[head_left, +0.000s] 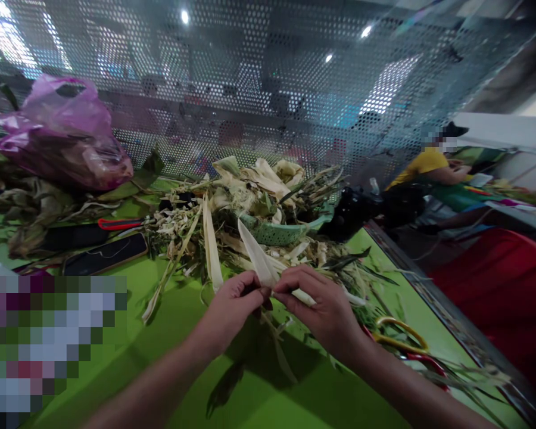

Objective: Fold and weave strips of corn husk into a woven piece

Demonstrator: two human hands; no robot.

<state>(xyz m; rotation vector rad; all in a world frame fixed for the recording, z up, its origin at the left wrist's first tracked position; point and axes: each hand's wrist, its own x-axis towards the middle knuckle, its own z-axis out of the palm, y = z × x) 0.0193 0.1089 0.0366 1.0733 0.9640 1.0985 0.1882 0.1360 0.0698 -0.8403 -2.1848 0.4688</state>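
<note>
Perforated mesh panel spans the background. Green surface below it, littered with dried leaf scraps. Purple plastic bag at far left of surface: upright, looped handle on top, bulging; contents blurred through the film. Pale green basket, perforated wall, near the centre back: heaped above its rim with pale leaf pieces and finer shreds.

Left hand and right hand meet in front of the basket, above the surface. Fingers of both: thumb and forefinger drawn together, pinching the lower end of the pale leaf strip; no gap seen at the grip. Strip location: between the hands, overlapping the basket's near wall in view. Long axis steep; narrow tip points up and left, away from the person; wider end down at the fingers.

Scissors with yellow handle: right edge of surface, beside the right forearm. Red-handled tool: left, beside the scraps.
</note>
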